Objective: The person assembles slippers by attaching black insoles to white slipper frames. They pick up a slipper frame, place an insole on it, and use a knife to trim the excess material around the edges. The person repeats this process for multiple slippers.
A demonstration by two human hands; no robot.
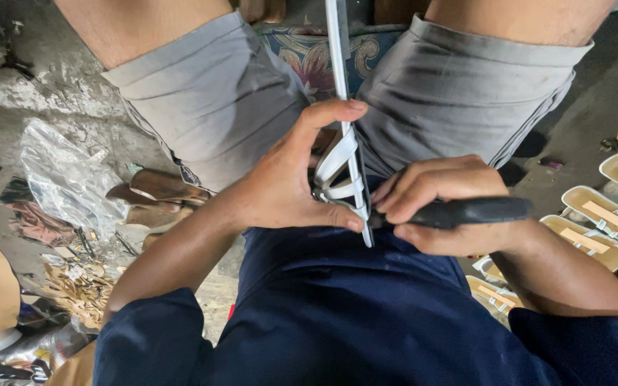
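At the far left, a crumpled clear plastic bag (66, 175) lies on the grey floor (51, 93), with brown leather scraps (155, 193) just beside it. Toward the middle, the left hand (287, 175) has its fingers (337, 109) curled around white sandal straps (341, 168), thumb pressed near the lower end. A long white strip (339, 50) runs upright from the straps, between the knees in grey shorts (216, 93). Just right of the straps, the right hand (441, 204) is clenched on a black tool handle (477, 211); its tip seems to meet the straps, though the fingers hide it. At the far right, tan sandal soles (606, 214) lie in a row on the floor.
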